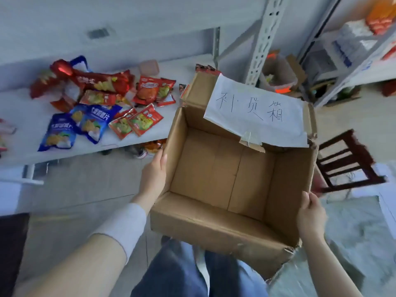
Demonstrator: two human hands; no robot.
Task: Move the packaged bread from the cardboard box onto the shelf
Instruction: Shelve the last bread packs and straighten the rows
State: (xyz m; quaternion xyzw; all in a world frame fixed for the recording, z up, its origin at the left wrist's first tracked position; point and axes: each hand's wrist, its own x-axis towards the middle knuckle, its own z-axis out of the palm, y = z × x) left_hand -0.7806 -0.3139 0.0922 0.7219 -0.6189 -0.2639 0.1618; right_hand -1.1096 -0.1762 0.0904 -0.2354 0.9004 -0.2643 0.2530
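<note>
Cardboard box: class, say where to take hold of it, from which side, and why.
Grip the cardboard box by its two side walls, one hand from each side, as the left hand and right hand do. It is wide and open-topped; its near right corner is torn, so probably avoid that.

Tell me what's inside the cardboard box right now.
Nothing shows inside the cardboard box: only its bare floor and walls. The taped paper sign hangs over the far right edge and hides a strip of the interior beneath it.
</note>
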